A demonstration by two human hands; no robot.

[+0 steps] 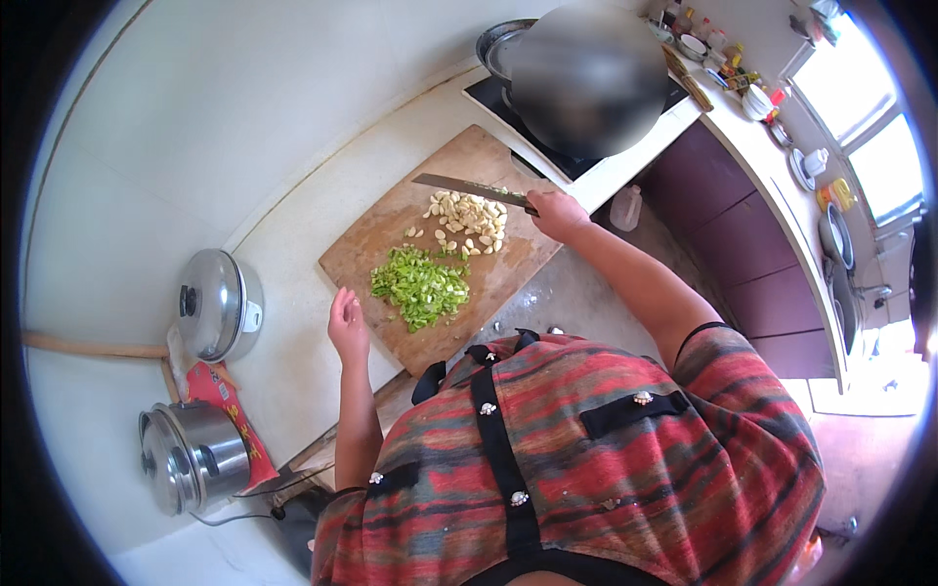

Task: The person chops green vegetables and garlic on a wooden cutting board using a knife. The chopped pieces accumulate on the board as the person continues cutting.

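Observation:
My right hand (pixel 558 215) grips the handle of a kitchen knife (pixel 469 187), its blade extending left over the far part of a wooden cutting board (pixel 352 253). Just nearer than the blade, peeled garlic cloves (pixel 476 220) lie heaped on the board, a few loose at the pile's edge. Chopped green vegetable pieces (pixel 421 287) form a second pile closer to me. At the board's left edge, my left hand (pixel 347 322) is raised with nothing in it, its fingers slightly curled.
Beyond the board is a cooktop (pixel 487 99) with a pan (pixel 502 47); a round blurred area covers part of it. Lidded metal pots (pixel 249 293) (pixel 220 447) and a red packet (pixel 238 421) stand at left. Bowls (pixel 756 102) and bottles line the right counter (pixel 777 168). A plastic jug (pixel 626 207) sits below.

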